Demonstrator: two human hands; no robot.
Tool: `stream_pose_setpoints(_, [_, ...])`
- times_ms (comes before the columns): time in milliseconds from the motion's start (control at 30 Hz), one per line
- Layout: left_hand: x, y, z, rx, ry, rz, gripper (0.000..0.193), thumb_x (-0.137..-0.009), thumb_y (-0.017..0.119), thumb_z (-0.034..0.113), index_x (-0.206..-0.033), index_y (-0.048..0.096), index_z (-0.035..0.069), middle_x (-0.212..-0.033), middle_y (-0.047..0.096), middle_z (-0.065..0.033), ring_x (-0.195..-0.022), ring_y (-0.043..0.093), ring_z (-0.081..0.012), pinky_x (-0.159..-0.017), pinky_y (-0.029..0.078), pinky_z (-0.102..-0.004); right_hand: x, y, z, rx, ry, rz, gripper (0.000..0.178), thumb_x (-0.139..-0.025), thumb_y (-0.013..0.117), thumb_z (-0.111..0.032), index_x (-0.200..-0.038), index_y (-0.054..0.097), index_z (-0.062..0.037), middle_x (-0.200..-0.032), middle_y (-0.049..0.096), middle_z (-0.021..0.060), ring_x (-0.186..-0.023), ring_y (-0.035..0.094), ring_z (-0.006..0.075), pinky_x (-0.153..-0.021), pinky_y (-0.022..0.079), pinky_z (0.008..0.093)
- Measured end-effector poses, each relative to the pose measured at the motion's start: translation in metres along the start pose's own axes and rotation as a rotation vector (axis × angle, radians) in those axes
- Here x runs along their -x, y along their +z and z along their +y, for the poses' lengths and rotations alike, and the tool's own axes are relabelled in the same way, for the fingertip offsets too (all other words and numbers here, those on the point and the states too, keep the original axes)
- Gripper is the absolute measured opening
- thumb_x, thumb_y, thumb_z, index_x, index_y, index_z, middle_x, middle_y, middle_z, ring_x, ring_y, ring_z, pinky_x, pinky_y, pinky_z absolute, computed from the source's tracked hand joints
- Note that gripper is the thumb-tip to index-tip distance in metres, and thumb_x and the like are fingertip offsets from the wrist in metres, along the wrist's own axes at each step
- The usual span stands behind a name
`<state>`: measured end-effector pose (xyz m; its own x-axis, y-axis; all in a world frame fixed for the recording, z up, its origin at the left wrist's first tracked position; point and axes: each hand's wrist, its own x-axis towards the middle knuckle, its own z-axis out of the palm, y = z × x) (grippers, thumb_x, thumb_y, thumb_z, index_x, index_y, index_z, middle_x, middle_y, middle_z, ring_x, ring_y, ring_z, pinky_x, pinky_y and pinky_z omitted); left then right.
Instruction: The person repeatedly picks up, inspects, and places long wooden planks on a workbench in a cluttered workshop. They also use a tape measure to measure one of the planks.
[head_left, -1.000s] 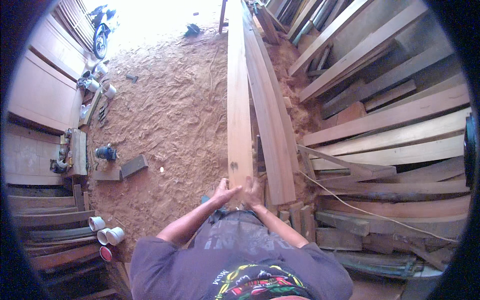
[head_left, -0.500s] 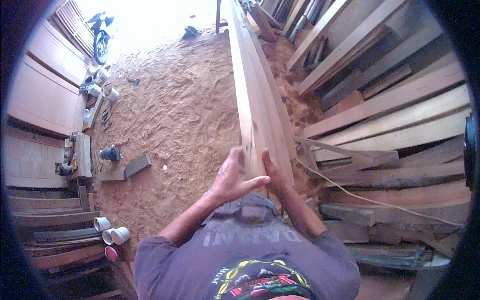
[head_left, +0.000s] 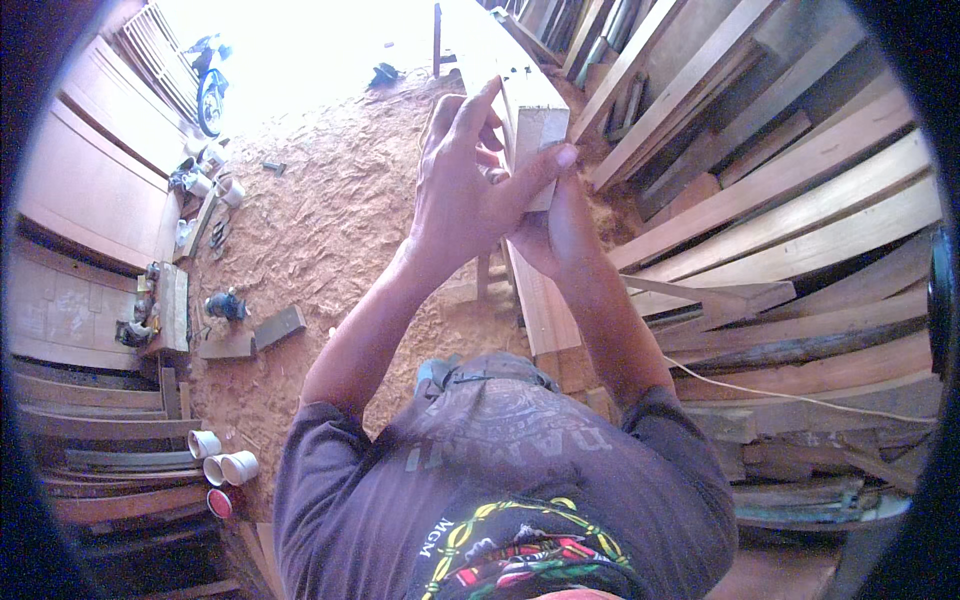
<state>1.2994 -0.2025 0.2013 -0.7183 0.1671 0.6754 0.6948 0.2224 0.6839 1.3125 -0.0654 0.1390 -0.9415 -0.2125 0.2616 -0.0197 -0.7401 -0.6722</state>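
Observation:
A long, pale wooden beam (head_left: 540,150) points away from me, its squared near end lifted towards my chest. My left hand (head_left: 462,185) holds its left side, fingers along the edge and thumb laid across the end face. From below and the right, my right hand (head_left: 555,230) supports the same end; most of its fingers are hidden behind the wood. Several small dark marks show on the beam's top, whose far part fades into glare. Under the raised end lies another reddish-brown plank (head_left: 545,315).
Stacked boards (head_left: 780,250) fill the right side, with a thin pale cord (head_left: 780,402) across them. Wood shavings (head_left: 330,210) cover the floor. At left are wood blocks (head_left: 280,327), a blue power tool (head_left: 226,305), white cups (head_left: 238,467) and panels (head_left: 95,190). A motorbike (head_left: 210,95) stands far left.
The beam's near end has risen, and both hands have moved up and forward with it. The plank beneath now shows.

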Motion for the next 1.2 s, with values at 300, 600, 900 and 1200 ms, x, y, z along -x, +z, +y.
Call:
stream_pose_setpoints(300, [-0.015,0.002,0.006,0.002,-0.040,0.014,0.095,-0.078,0.085,0.056,-0.141,0.054,-0.008,-0.104,0.055,-0.0113,-0.091,0.062,-0.0196,-0.073,0.057,-0.0329,-0.006,0.015,-0.011,0.003,-0.054,0.023,0.071,-0.104,0.041,-0.066,-0.148,0.045,-0.0108,-0.133,0.059,0.0090,-0.119,0.063,0.0205,-0.092,0.060,0.0376])
stream_pose_setpoints(600, [-0.013,0.000,0.007,0.031,-0.009,0.005,0.093,-0.079,0.087,0.052,-0.141,0.054,-0.009,-0.102,0.056,-0.0095,-0.091,0.061,-0.0179,-0.073,0.056,-0.0316,-0.006,0.014,-0.011,-0.067,-0.051,-0.066,0.067,-0.105,0.041,-0.065,-0.140,0.052,-0.0100,-0.125,0.064,0.0071,-0.109,0.067,0.0176,-0.086,0.062,0.0343])
stream_pose_setpoints(900, [0.075,0.026,-0.033,0.097,-0.212,-0.118,0.101,-0.071,0.095,0.039,-0.150,0.048,-0.002,-0.112,0.054,-0.0112,-0.097,0.061,-0.0183,-0.082,0.060,-0.0336,0.051,-0.024,0.033,-0.155,0.089,0.143,0.055,-0.107,0.044,-0.051,-0.145,0.050,-0.0112,-0.124,0.064,0.0068,-0.094,0.066,0.0153,-0.084,0.061,0.0330])
stream_pose_setpoints(1200, [0.200,0.077,-0.091,0.210,-0.530,-0.394,0.107,-0.074,0.094,0.035,-0.159,0.037,0.006,-0.129,0.050,-0.0146,-0.111,0.061,-0.0224,-0.090,0.059,-0.0359,0.142,-0.132,0.117,0.007,0.168,0.544,0.056,-0.106,0.048,-0.053,-0.145,0.050,-0.0132,-0.122,0.060,0.0069,-0.106,0.062,0.0221,-0.082,0.059,0.0356])
